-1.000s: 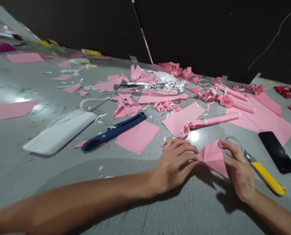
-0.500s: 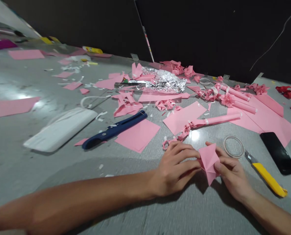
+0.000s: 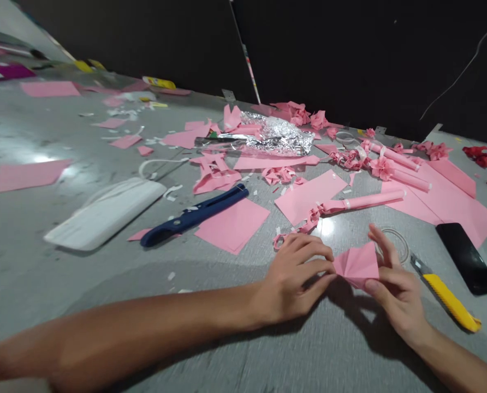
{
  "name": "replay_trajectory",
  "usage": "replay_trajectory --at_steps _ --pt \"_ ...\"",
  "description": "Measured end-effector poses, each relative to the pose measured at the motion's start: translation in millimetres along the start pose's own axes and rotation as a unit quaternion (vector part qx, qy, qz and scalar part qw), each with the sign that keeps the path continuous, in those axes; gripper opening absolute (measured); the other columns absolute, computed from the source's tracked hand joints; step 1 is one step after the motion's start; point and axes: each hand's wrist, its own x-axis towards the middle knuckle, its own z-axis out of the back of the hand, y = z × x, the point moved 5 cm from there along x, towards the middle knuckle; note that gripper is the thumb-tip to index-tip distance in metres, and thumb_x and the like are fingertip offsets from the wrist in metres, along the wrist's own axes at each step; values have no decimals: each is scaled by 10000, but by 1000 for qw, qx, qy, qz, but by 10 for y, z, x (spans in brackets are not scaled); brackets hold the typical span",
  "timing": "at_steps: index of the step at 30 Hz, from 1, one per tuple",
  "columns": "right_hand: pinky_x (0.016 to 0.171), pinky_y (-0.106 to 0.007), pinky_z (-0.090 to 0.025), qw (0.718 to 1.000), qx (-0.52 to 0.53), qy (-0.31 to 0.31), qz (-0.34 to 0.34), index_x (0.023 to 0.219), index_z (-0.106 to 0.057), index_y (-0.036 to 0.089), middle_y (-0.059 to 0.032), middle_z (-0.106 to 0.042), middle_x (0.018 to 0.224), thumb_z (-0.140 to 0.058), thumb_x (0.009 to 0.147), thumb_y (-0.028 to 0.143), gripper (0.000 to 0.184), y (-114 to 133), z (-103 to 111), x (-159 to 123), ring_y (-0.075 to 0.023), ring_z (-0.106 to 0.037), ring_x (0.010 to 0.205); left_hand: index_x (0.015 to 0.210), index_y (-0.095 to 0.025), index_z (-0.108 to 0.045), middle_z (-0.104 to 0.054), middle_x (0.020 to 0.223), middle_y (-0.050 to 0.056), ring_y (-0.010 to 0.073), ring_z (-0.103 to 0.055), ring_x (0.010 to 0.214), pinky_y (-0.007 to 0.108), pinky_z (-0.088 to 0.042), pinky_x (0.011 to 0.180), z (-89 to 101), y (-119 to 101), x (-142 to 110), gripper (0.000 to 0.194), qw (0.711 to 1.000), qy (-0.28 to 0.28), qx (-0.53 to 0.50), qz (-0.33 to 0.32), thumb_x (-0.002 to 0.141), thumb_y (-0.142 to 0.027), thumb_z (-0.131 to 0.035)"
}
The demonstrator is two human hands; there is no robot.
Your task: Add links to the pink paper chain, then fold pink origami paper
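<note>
A small pink sheet of paper (image 3: 357, 265), creased in a fan of folds, is held between my two hands just above the grey surface. My left hand (image 3: 301, 275) pinches its left edge between thumb and fingers. On the opposite side my right hand (image 3: 403, 295) grips the lower right corner, thumb in front, with the index finger raised. Behind the right fingers lies a roll of clear tape (image 3: 399, 240), partly covered. A yellow box cutter (image 3: 450, 300) rests to the right of that hand, blade end toward the tape.
A black phone (image 3: 467, 257) lies at the right. Rolled pink paper sticks (image 3: 364, 201) and crumpled pink paper spread behind my hands. A navy stapler-like tool (image 3: 194, 215), square pink sheets (image 3: 233, 225) and a white flat case (image 3: 106, 215) lie leftward. A dark wall (image 3: 342, 60) stands at the back.
The pink paper was turned to a pointed shape half a second ago and is now spread wider. My right hand moved in, then slightly back out; my left hand stayed nearly still.
</note>
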Motion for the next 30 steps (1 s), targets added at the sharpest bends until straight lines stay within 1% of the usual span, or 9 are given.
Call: replay_trajectory --at_steps 4,8,12,16,18,20,22,25,30 --pt "1278 -582 -356 988 -96 8 119 935 -819 292 8 -564 1622 -676 959 116 228 103 26 -3 -343 -387 1584 910 -203 -709 -778 948 28 214 -665 955 390 -462 913 2 -6 22 87 1000 5 -8 -1 977 -152 -686" --pt "1275 -615 -322 968 -161 -17 192 929 -791 262 -8 -576 1612 -690 902 53 233 164 30 -50 -360 -366 1586 924 -206 -714 -783 962 36 216 -672 974 391 -472 931 -3 -2 22 88 1000 15 -7 -6 986 -166 -666" --pt "1179 -572 -437 958 -162 -24 236 926 -769 244 -44 -807 1254 -695 877 0 260 247 13 -67 -319 -628 1347 959 -209 -694 -775 981 36 219 -662 990 389 -472 940 -11 17 -6 60 999 17 -25 -13 989 -164 -669" --pt "1090 -555 -500 988 -95 -38 112 967 -807 290 -16 -830 1025 -645 960 57 284 117 60 -4 -290 -669 1218 1030 -221 -665 -746 1047 40 208 -662 1001 371 -481 947 -4 84 -26 67 996 -4 -82 24 988 -193 -710" --pt "1116 -584 -472 996 -50 -66 35 975 -830 323 -19 -820 1068 -633 1003 130 277 -17 103 -2 -304 -628 1286 1044 -222 -652 -721 1048 41 198 -659 979 344 -496 905 -8 179 -30 133 984 -23 -140 108 964 -248 -755" --pt "1138 -615 -446 996 -11 -87 -12 976 -846 337 -31 -818 1096 -633 1027 197 260 -135 130 -21 -323 -613 1319 1038 -221 -627 -709 1000 34 186 -656 921 320 -506 838 -53 287 -45 175 948 -26 -227 220 952 -294 -761" --pt "1139 -633 -445 994 15 -98 -36 981 -859 332 -48 -818 1108 -641 1033 248 240 -210 139 -42 -341 -617 1324 1074 -225 -595 -715 910 18 172 -658 837 303 -506 773 -136 351 -65 212 891 -10 -328 314 954 -320 -742" --pt "1150 -639 -443 992 27 -107 -59 1000 -867 322 -65 -816 1144 -655 1032 288 217 -248 137 -62 -350 -609 1346 1119 -227 -562 -718 763 -19 148 -648 711 273 -488 688 -211 371 -70 286 821 -6 -422 383 930 -329 -751" --pt "1188 -627 -416 994 11 -94 -53 1022 -862 334 -57 -811 1182 -649 1036 271 222 -192 129 -52 -333 -574 1385 1005 -204 -668 -749 753 -1 138 -660 681 253 -486 636 -193 384 -62 229 822 -21 -401 403 868 -328 -802"
